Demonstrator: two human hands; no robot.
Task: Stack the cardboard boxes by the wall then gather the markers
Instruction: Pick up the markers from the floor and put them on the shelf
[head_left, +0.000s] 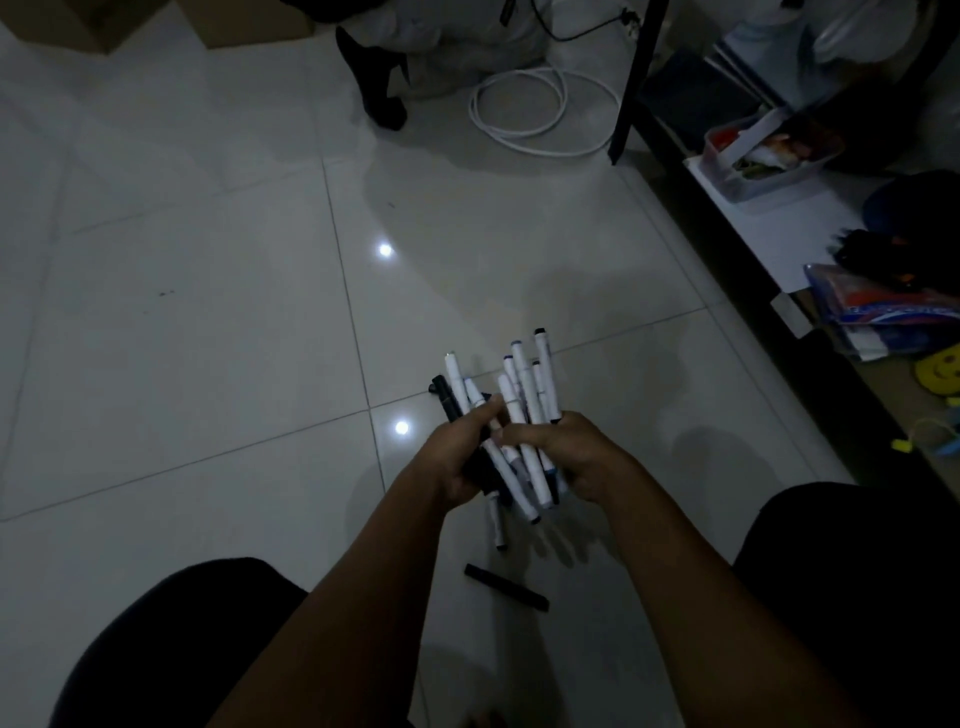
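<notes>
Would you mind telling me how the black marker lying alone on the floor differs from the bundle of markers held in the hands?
The lone black marker lies flat on the floor tiles, untouched; the bundle of markers is gripped off the floor between the left hand and right hand. The lone one is all dark; the bundle is mostly white-bodied with a few dark ones. It lies nearly sideways, while the bundle fans away from the person. Both are similar stick-shaped markers.
</notes>
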